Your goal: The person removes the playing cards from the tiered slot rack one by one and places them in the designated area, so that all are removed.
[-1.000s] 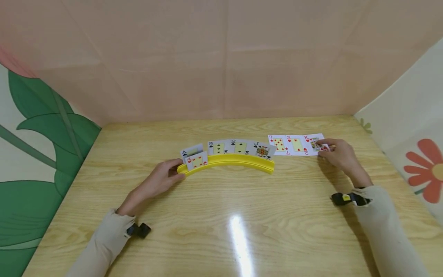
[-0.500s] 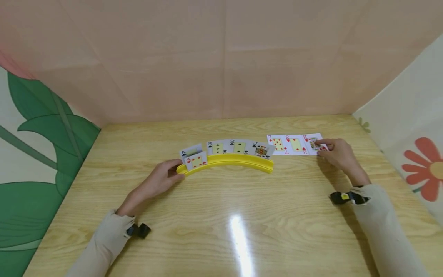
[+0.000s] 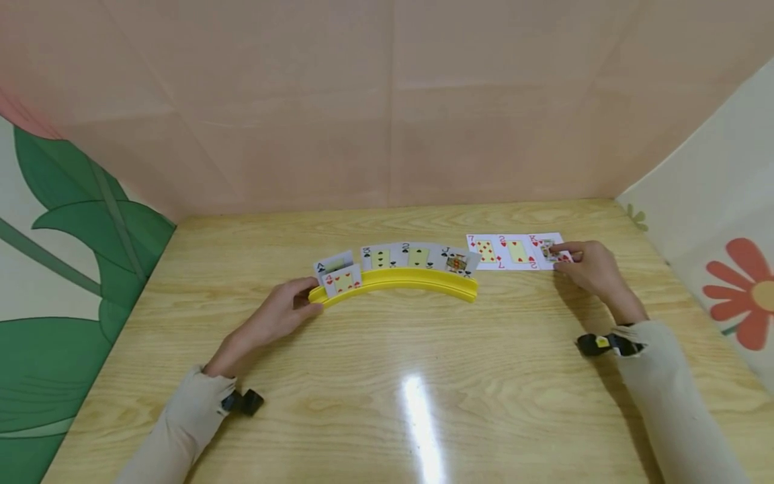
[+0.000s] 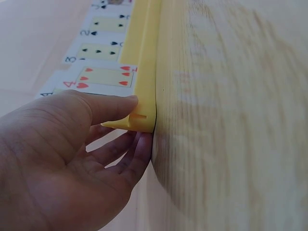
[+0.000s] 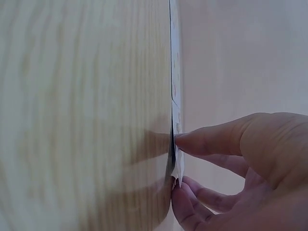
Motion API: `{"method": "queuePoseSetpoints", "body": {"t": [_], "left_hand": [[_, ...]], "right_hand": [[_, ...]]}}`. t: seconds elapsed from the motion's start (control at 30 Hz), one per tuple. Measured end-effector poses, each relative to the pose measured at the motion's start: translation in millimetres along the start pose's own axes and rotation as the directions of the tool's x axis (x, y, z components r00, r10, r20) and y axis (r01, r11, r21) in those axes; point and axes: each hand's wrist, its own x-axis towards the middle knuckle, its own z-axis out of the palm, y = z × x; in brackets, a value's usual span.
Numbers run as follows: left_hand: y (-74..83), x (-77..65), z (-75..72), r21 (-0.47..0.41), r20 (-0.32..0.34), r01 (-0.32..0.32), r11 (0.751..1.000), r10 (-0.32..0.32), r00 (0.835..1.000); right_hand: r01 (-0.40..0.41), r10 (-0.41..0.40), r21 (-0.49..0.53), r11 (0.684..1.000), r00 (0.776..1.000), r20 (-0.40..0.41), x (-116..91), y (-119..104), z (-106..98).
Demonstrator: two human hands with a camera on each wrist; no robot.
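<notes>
My left hand [image 3: 275,312] grips the left end of a yellow curved playing-card holder [image 3: 411,276], thumb in front and fingers behind. In the holder stand a four of hearts [image 3: 342,282], a black card [image 3: 329,262] partly hidden behind it, a three of spades [image 3: 379,259], a two of spades [image 3: 417,257] and a jack of spades [image 3: 455,261]. My right hand [image 3: 597,272] pinches the right edge of a red king card [image 3: 547,251], which lies flat at the right. In the right wrist view, the card's edge [image 5: 179,168] is slightly lifted off the table.
A seven of diamonds [image 3: 485,252] and a two of hearts [image 3: 517,252] lie face up left of the king, close to the holder's right end. Behind the wooden table [image 3: 338,383] rises a pinkish cloth wall [image 3: 387,121]. Painted walls stand on both sides.
Both hands keep their places, on the holder and on the king. The whole view shifts very slightly; the cards stay where they were.
</notes>
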Motion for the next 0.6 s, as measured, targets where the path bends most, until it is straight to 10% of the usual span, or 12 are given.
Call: {"method": "queuePoseSetpoints", "body": {"t": [0.6], "left_hand": [[0.0, 1.5, 0.3, 0.008, -0.007, -0.005, 1.000, 0.005, 1.000]], "right_hand": [[0.119, -0.119, -0.005, 0.993, 0.991, -0.053, -3.6, -27.4, -8.6]]}}
